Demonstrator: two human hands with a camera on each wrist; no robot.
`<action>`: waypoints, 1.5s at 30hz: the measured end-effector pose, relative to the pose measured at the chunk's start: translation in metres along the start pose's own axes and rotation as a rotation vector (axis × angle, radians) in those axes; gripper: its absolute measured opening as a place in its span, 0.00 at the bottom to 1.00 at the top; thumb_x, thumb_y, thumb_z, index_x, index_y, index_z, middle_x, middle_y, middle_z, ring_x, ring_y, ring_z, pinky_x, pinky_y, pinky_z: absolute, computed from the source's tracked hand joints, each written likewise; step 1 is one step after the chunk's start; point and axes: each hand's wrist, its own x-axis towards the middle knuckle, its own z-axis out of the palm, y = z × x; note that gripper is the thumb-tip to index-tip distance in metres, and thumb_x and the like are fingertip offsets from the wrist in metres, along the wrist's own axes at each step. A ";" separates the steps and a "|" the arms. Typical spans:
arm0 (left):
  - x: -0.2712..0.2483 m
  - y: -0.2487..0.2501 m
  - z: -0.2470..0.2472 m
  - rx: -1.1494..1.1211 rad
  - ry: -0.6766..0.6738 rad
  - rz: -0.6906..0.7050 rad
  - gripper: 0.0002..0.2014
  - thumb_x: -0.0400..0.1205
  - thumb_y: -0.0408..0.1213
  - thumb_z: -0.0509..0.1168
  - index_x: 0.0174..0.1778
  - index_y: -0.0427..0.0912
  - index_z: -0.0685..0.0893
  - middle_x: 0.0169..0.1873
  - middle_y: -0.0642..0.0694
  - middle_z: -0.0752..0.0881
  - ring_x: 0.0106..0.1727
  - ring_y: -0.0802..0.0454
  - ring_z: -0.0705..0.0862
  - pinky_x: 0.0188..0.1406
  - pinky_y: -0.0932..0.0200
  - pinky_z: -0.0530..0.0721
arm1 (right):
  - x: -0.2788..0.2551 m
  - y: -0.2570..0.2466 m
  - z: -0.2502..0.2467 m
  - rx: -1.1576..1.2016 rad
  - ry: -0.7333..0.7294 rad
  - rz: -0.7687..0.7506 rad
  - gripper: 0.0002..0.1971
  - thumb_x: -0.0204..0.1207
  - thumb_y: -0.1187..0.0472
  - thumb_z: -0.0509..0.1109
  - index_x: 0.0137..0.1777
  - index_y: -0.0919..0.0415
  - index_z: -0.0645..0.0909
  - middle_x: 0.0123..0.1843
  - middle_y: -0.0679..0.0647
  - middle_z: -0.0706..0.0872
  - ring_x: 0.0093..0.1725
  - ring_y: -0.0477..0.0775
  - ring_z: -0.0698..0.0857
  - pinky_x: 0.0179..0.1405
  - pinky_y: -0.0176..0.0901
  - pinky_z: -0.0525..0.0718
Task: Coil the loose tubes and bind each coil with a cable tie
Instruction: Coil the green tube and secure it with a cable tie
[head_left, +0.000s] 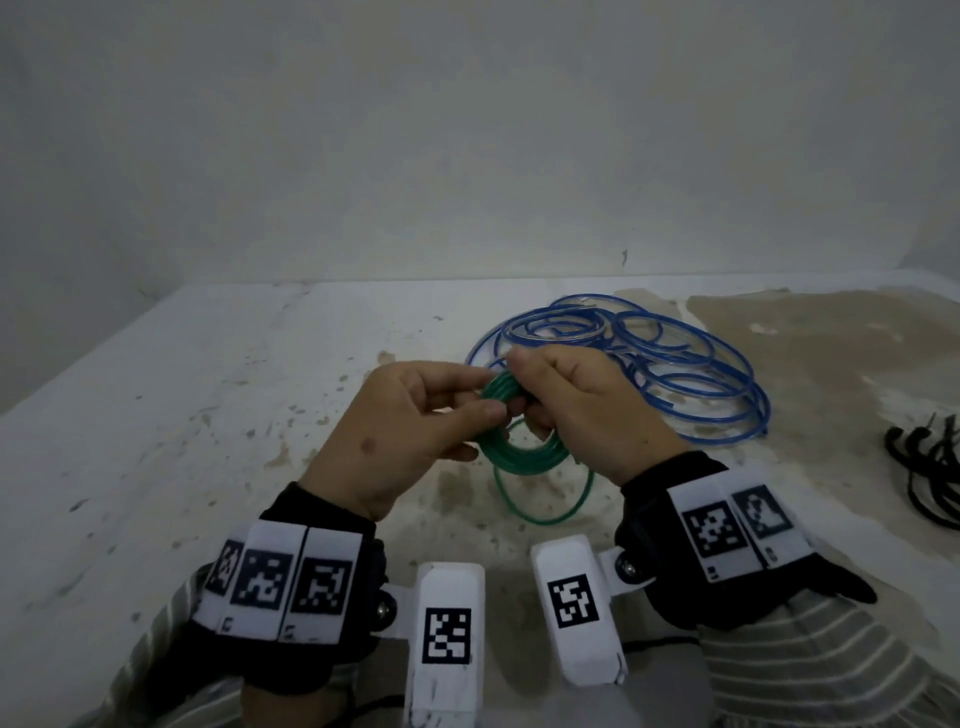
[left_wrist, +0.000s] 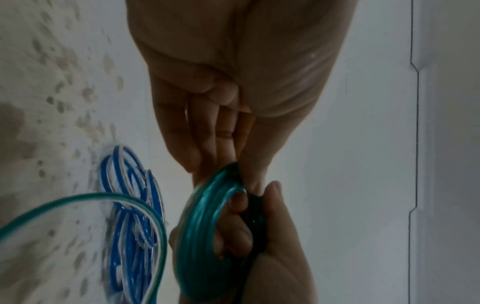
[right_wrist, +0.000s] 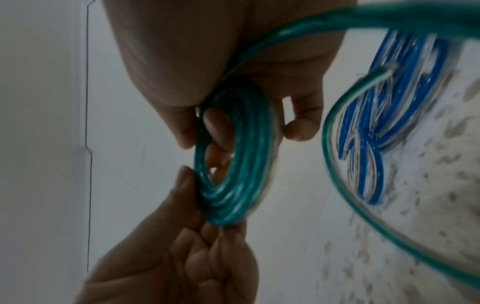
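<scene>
A small green tube coil (head_left: 519, 454) is held above the table between both hands. My left hand (head_left: 415, 415) pinches its left rim with thumb and fingers (left_wrist: 207, 133). My right hand (head_left: 582, 400) grips the top of the coil, with fingers curled through its hole (right_wrist: 215, 127). One loose green loop (head_left: 540, 501) hangs below the coil, and its free end (right_wrist: 384, 73) shows in the right wrist view. A loose blue tube (head_left: 649, 364) lies in sprawling loops on the table behind the hands. Black cable ties (head_left: 930, 467) lie at the right edge.
The stained white table (head_left: 208, 415) ends at a pale wall (head_left: 467, 156) close behind the blue tube. A brownish patch (head_left: 831, 338) covers the table's right side. White marker-tagged camera blocks (head_left: 447, 634) sit under both wrists.
</scene>
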 end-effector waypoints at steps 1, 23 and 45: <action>0.000 0.000 -0.002 0.041 -0.016 -0.008 0.12 0.68 0.32 0.72 0.47 0.41 0.87 0.36 0.35 0.86 0.32 0.57 0.87 0.28 0.64 0.85 | 0.000 -0.001 0.001 -0.048 -0.003 -0.024 0.19 0.82 0.55 0.59 0.32 0.62 0.79 0.18 0.41 0.77 0.21 0.39 0.74 0.27 0.31 0.69; 0.001 -0.003 -0.003 -0.021 0.015 -0.072 0.12 0.71 0.26 0.72 0.48 0.39 0.85 0.35 0.35 0.90 0.33 0.49 0.88 0.31 0.61 0.88 | 0.005 0.010 0.001 0.038 0.109 -0.090 0.20 0.83 0.57 0.57 0.35 0.69 0.80 0.23 0.48 0.79 0.24 0.47 0.75 0.30 0.39 0.73; 0.003 -0.008 0.003 0.025 -0.014 0.000 0.11 0.71 0.26 0.72 0.48 0.39 0.85 0.42 0.37 0.88 0.38 0.52 0.85 0.36 0.63 0.84 | 0.004 0.002 -0.003 0.119 0.072 0.039 0.21 0.83 0.55 0.55 0.36 0.68 0.79 0.21 0.46 0.78 0.25 0.46 0.75 0.34 0.42 0.74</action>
